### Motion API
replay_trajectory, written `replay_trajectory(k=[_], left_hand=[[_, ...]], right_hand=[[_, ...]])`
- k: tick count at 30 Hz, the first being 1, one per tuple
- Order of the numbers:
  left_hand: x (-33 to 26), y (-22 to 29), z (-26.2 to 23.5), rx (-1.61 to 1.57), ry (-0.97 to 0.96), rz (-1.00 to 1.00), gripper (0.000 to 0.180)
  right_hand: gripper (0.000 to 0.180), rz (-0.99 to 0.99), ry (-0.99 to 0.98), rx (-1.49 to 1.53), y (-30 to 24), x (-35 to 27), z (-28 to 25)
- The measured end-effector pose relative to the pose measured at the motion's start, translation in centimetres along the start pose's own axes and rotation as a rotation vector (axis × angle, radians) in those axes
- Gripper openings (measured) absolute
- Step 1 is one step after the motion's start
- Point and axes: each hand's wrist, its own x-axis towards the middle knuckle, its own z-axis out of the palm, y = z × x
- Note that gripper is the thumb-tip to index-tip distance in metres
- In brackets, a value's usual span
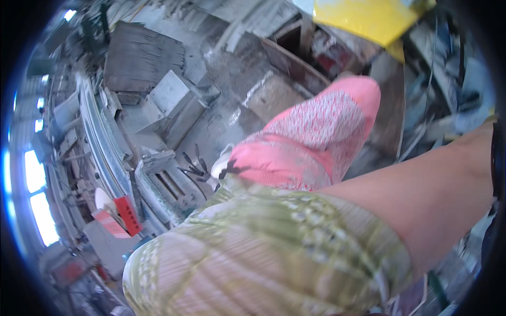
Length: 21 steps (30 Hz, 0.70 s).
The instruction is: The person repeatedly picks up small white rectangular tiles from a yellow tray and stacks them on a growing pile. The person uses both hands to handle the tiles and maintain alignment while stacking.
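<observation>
A green and cream patterned sleeve (263, 253) is filling the lower middle of the view, very close to the camera. From the right edge a bare forearm (421, 195) is reaching across toward the centre. Which of the person's arms each belongs to is not clear. Just beyond the sleeve, a hand in a pink and white knitted glove (311, 142) is pointing up and to the right, its fingers lying together rather than spread; it is not clear whether it is gripping anything, since its underside is hidden. No second hand is showing.

Farther off, below and left of the glove, a small red box (128, 215) is lying among grey metal rails (105, 152) and dusty clutter. Grey blocks (168, 95) and boards are lying scattered across a dusty floor beyond. At the top right, farthest away, a bright yellow sheet (363, 18) is hanging over the scene. Bright windows (37, 195) are glowing at the far left edge.
</observation>
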Motion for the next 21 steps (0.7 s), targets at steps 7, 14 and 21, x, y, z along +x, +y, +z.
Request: replay_trajectory(k=[7, 14, 21], left_hand=[[-5.9, -3.5, -0.3, 0.029, -0.056, -0.137, 0.025], [-12.7, -9.2, -3.0, 0.132, -0.075, -0.284, 0.027], [-17.6, -16.0, -5.3, 0.318, -0.071, -0.363, 0.030]], right_hand=[[0.068, 0.004, 0.004, 0.052, 1.9, 1.0, 2.9], [0.071, 0.119, 0.128, 0.171, 2.0, -0.2, 4.0], [0.069, 0.086, 0.260, 0.071, 2.6, -1.2, 6.4]])
